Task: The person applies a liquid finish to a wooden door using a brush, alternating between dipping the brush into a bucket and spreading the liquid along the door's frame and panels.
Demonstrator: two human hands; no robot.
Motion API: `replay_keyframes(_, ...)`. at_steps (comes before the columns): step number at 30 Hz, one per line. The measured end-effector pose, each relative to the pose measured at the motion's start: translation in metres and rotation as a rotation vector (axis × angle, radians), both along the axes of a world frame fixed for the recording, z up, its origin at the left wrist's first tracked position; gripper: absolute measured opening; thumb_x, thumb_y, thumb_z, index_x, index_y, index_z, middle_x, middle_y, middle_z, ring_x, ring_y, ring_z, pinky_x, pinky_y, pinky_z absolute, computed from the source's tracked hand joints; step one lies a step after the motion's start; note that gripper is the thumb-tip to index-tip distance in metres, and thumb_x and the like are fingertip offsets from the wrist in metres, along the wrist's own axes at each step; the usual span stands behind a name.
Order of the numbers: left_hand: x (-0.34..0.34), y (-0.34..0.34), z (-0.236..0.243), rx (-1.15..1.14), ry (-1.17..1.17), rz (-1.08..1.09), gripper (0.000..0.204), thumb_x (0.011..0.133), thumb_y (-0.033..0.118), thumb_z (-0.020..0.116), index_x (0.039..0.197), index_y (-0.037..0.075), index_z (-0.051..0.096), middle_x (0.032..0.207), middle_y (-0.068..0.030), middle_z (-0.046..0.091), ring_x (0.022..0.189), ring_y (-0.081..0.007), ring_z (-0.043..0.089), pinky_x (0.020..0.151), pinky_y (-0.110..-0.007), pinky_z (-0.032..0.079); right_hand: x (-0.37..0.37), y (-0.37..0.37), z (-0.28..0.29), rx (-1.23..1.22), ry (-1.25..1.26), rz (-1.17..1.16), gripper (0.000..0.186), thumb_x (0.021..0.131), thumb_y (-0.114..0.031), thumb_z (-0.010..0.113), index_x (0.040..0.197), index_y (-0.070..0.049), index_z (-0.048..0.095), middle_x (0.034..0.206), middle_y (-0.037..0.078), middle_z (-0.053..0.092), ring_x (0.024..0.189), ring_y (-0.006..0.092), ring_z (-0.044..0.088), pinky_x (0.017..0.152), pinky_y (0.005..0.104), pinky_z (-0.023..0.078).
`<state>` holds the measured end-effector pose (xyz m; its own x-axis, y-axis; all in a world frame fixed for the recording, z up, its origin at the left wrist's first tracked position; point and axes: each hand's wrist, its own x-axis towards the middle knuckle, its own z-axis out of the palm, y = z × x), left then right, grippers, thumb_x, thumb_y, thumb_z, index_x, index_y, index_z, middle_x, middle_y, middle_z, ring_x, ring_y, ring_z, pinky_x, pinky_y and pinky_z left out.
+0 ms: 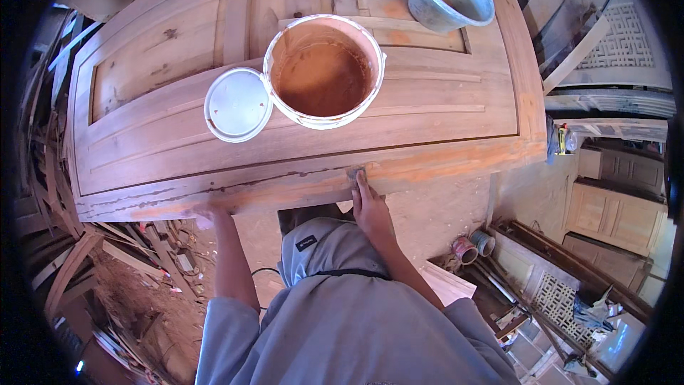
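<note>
A large wooden panelled door [299, 153] lies flat in front of me. Along its near edge, smeared patches of orange-brown paste [427, 162] show on the right, with dark streaks farther left. My right hand [368, 203] is closed on a small dark pad [357, 174], pressed to that near edge; its exact kind is unclear. Farther left, my left hand [209, 215] is at the door's edge, blurred, its fingers not distinct. Beyond my right hand, a white tub [324, 123] of orange-brown paste stands on the door, and its round white lid [238, 105] lies beside it.
A grey bucket [434, 11] stands at the door's far right. Scrap wood [153, 257] litters the floor at left. To the right are paint cans [465, 250], long boards [570, 260] and leaning panelled doors [613, 217].
</note>
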<state>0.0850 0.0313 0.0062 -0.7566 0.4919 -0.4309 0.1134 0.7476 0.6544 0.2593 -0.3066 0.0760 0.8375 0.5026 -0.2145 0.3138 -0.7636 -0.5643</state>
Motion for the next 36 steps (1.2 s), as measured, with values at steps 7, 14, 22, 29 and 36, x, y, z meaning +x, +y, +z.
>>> replay_keyframes(7, -0.003, 0.000, 0.000, 0.001, -0.018, 0.025, 0.081, 0.093, 0.065, 0.034, 0.127, -0.005, 0.055, 0.122, -0.0255, 0.059, 0.106, -0.0408, 0.061, 0.091, -0.054, 0.052, 0.006, -0.009, 0.009, -0.008, 0.100, 0.128, 0.049, 0.097, -0.022, 0.051, 0.143, -0.007, 0.043, 0.100, 0.025, 0.067, 0.088, 0.0424, 0.065, 0.080, 0.0495, 0.052)
replay_keyframes(14, -0.003, 0.001, 0.002, -0.002, -0.023, 0.021, 0.083, 0.092, 0.066, 0.034, 0.127, -0.006, 0.054, 0.124, -0.0264, 0.058, 0.108, -0.0412, 0.060, 0.091, -0.054, 0.052, 0.076, 0.018, 0.065, -0.374, 0.065, 0.560, 0.039, 0.096, -0.032, 0.052, 0.133, -0.020, 0.054, 0.088, 0.020, 0.067, 0.079, 0.0384, 0.067, 0.069, 0.0512, 0.054)
replay_keyframes(22, 0.001, 0.001, 0.000, 0.017, -0.011, 0.024, 0.085, 0.091, 0.067, 0.035, 0.128, -0.007, 0.053, 0.125, -0.0275, 0.057, 0.109, -0.0416, 0.060, 0.092, -0.055, 0.052, 0.127, -0.030, 0.084, -0.546, 0.093, 0.504, 0.035, 0.096, -0.034, 0.052, 0.127, -0.018, 0.057, 0.086, 0.021, 0.068, 0.075, 0.0406, 0.067, 0.067, 0.0536, 0.054)
replay_keyframes(29, -0.003, 0.002, -0.002, 0.010, 0.001, 0.031, 0.087, 0.091, 0.069, 0.035, 0.128, -0.007, 0.052, 0.126, -0.0284, 0.055, 0.111, -0.0419, 0.059, 0.092, -0.055, 0.052, 0.038, -0.029, 0.029, -0.021, 0.105, 0.210, 0.049, 0.098, -0.028, 0.050, 0.144, -0.015, 0.043, 0.085, 0.027, 0.065, 0.077, 0.0434, 0.065, 0.072, 0.0532, 0.053)
replay_keyframes(36, -0.004, 0.001, -0.002, 0.021, 0.007, 0.018, 0.089, 0.090, 0.070, 0.035, 0.128, -0.008, 0.052, 0.128, -0.0293, 0.054, 0.112, -0.0423, 0.058, 0.093, -0.055, 0.051, 0.002, 0.007, 0.008, -0.169, 0.039, 0.030, 0.048, 0.098, -0.022, 0.052, 0.145, -0.015, 0.044, 0.091, 0.026, 0.065, 0.076, 0.0429, 0.065, 0.070, 0.0501, 0.053)
